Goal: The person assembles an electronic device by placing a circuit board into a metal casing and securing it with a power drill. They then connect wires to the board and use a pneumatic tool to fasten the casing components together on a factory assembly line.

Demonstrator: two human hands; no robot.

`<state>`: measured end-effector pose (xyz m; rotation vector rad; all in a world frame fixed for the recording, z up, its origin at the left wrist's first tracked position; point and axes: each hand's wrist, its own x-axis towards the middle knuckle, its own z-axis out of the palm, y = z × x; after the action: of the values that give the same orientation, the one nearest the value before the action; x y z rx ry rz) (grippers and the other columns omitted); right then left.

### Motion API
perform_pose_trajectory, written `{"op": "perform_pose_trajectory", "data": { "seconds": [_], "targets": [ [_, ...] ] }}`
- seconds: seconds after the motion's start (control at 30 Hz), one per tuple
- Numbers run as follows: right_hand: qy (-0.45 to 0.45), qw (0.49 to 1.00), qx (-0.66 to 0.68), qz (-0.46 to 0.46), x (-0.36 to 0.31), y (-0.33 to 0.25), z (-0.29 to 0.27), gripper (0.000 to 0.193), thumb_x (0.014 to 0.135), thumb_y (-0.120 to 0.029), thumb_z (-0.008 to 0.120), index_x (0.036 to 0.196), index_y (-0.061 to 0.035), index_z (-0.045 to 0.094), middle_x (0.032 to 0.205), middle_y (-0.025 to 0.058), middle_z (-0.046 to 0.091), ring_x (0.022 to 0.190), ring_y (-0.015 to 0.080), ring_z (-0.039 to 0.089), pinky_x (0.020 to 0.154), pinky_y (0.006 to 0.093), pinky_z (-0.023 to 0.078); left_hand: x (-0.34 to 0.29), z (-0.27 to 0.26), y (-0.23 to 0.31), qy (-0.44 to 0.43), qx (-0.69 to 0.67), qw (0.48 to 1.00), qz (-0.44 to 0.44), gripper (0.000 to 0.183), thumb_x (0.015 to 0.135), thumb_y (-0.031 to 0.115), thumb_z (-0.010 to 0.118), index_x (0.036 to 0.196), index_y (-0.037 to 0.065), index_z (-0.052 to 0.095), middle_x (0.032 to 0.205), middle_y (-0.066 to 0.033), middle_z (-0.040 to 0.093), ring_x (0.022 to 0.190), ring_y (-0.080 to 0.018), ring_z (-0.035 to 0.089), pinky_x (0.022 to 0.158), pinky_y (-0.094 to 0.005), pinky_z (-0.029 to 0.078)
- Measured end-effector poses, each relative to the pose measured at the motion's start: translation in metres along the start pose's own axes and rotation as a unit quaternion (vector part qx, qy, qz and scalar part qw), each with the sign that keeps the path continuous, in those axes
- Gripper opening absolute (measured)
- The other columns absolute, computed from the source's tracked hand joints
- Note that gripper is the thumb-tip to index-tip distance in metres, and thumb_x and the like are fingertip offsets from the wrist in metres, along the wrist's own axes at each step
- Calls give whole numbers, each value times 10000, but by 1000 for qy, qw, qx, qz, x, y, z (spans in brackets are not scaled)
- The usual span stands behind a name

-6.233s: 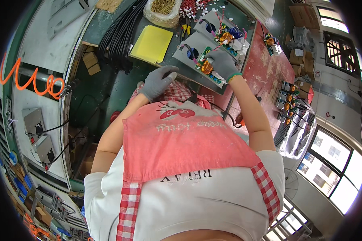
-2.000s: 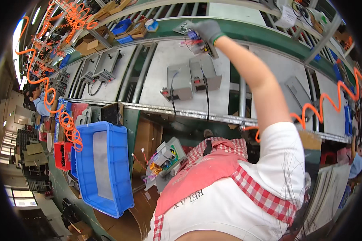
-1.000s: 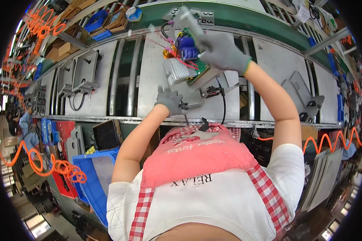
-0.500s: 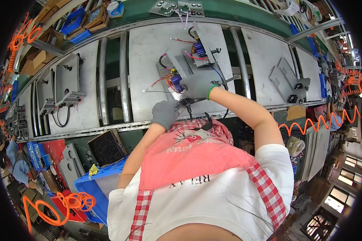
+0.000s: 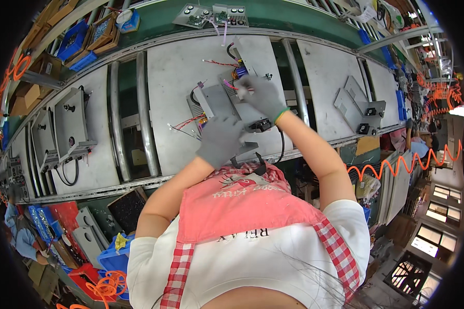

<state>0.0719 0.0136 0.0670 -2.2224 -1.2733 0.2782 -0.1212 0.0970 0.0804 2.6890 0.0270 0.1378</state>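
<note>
factory assembly line: steel rollers [image 5: 146, 113], pale work boards [image 5: 170, 67], blue parts bins [image 5: 73, 41], orange coiled hoses [image 5: 21, 67], co-worker [image 5: 23, 242].

Counted: hands, two, a left hand [image 5: 220, 140] and a right hand [image 5: 263, 98]. Wired metal units [image 5: 216, 103] within reach of them, two. Open grey housings [image 5: 69, 119] toward the left, two; vented grey housings [image 5: 349, 107] toward the right, two, bearing two black fittings [image 5: 371, 112]. Grey panels [image 5: 193, 16] at the far side, two. Steel rollers [image 5: 145, 116] left of the middle board [image 5: 170, 67], two; right of it, one distinct. Small blue bins [image 5: 73, 40], upper left, two. Checked apron straps [image 5: 175, 273], two. Co-workers [image 5: 23, 239], at least two; farther ones blurred.
</note>
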Motion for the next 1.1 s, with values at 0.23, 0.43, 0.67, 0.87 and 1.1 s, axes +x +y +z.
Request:
{"op": "perform_pose_trajectory", "data": {
  "seconds": [0.23, 0.43, 0.67, 0.87, 1.1],
  "targets": [
    [-151, 958, -200, 137, 57, 32, -2, 750, 775, -230, 612, 1398, -29, 245, 1036, 183, 633, 935, 352, 619, 801, 441, 482, 94, 77, 16, 67, 32, 984, 162, 506, 758, 452, 642, 1121, 108, 563, 1035, -109, 593, 1002, -288, 564, 898, -392, 425],
    [-186, 962, -196, 33, 56, 66, -30, 751, 765, -168, 560, 1423, -91, 209, 872, 231, 637, 811, 394, 619, 729, 468, 487, 97, 68, 32, -162, -1, 986, -31, 527, 723, 519, 658, 1024, 94, 577, 944, -100, 627, 844, -274, 622, 814, -420, 458],
    [-195, 973, -102, 67, -30, 53, -45, 851, 712, -156, 606, 1439, -213, 168, 782, 252, 622, 750, 430, 607, 679, 500, 484, 89, 67, 47, -131, 23, 986, -106, 578, 662, 564, 694, 984, 98, 584, 921, -98, 624, 847, -257, 616, 804, -443, 439],
    [-88, 986, 10, 141, -61, 60, -34, 640, 774, -183, 587, 1373, -157, 362, 945, 195, 634, 910, 336, 621, 786, 407, 490, 63, 64, 37, 171, 68, 982, -29, 473, 655, 430, 721, 993, 124, 597, 910, -91, 596, 926, -260, 565, 863, -446, 403],
    [216, 930, -107, 277, -209, 145, -52, 352, 810, -189, 610, 1136, -62, 569, 1077, 151, 603, 1003, 301, 592, 868, 386, 469, -163, 2, -101, 299, 221, 766, -524, 414, 756, 243, 645, 1111, 38, 581, 1042, -186, 591, 980, -343, 566, 850, -438, 461]
  ]
}}
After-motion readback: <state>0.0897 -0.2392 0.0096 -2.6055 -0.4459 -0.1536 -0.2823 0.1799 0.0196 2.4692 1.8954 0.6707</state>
